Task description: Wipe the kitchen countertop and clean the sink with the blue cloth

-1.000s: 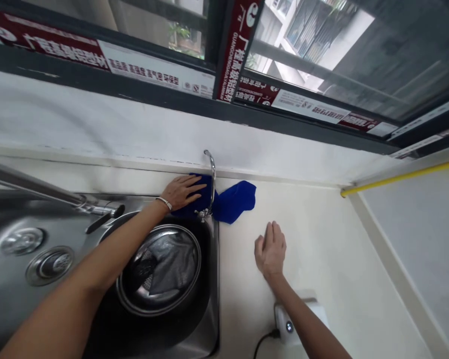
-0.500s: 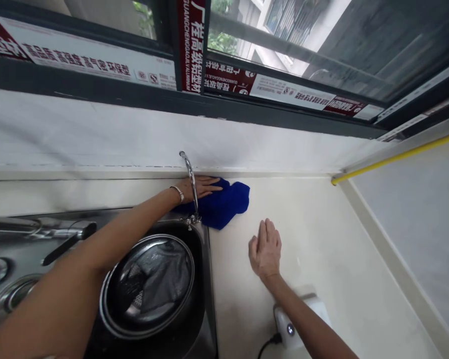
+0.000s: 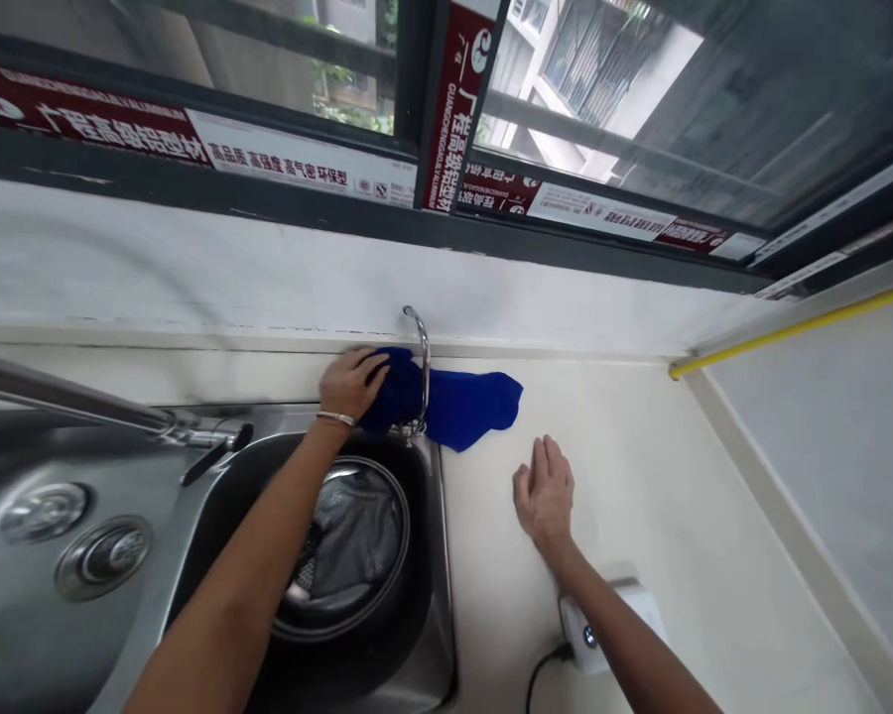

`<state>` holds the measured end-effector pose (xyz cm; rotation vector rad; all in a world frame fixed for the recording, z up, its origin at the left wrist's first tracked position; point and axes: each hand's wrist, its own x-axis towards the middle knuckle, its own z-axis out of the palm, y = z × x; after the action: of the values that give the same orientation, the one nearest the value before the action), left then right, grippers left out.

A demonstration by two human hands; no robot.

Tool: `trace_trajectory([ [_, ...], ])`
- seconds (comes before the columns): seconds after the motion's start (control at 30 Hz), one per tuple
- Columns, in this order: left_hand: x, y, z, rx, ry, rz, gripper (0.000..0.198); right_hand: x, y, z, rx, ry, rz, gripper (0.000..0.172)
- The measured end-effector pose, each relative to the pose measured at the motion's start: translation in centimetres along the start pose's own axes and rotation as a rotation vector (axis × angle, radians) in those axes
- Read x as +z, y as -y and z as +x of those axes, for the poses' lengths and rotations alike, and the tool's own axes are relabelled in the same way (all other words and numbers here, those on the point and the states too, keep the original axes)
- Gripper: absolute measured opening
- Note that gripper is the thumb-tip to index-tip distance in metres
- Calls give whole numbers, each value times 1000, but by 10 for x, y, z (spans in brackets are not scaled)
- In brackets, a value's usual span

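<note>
My left hand (image 3: pixel 349 385) is at the left end of a blue cloth (image 3: pixel 474 407), behind the sink, its bent fingers gripping the fabric. The cloth lies on the counter against the back edge and passes behind a thin curved chrome tap (image 3: pixel 424 362). It stretches to the right of the tap onto the pale countertop. Farther right, my right hand (image 3: pixel 547 491) rests on the counter with fingers stretched out and close together, holding nothing.
A steel sink (image 3: pixel 436 555) holds a round pot (image 3: pixel 404 555) with grey cloth inside. A larger faucet (image 3: pixel 208 433) reaches in from the left. Under my right forearm sits a white device (image 3: pixel 644 605) with a black cable (image 3: pixel 540 674). A yellow pipe (image 3: pixel 789 330) runs along the right wall.
My left hand has moved left from beyond the tap to the cloth's left end, its fingers going from flat to bent. The cloth is shifted around the tap. My right hand stays on the counter.
</note>
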<state>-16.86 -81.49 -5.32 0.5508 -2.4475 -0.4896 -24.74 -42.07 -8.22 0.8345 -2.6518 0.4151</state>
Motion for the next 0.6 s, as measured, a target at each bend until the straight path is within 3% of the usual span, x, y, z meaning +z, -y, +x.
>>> trace_trajectory([
  [0.1, -17, 16, -5, -253, -119, 32, 41, 0, 0, 1, 3, -7, 8, 57],
  [0.27, -30, 32, 8, -593, 14, 149, 40, 7, -3, -1, -19, -36, 24, 57],
  [0.37, -29, 31, 14, -721, -27, 133, 40, 11, -8, -4, -45, -63, 11, 58],
  [0.5, -22, 32, 13, -719, -76, 155, 39, 1, -5, 5, -130, -67, -12, 60],
  [0.6, -18, 35, 9, -640, -81, 181, 47, -7, 21, 34, -272, 18, 90, 62],
])
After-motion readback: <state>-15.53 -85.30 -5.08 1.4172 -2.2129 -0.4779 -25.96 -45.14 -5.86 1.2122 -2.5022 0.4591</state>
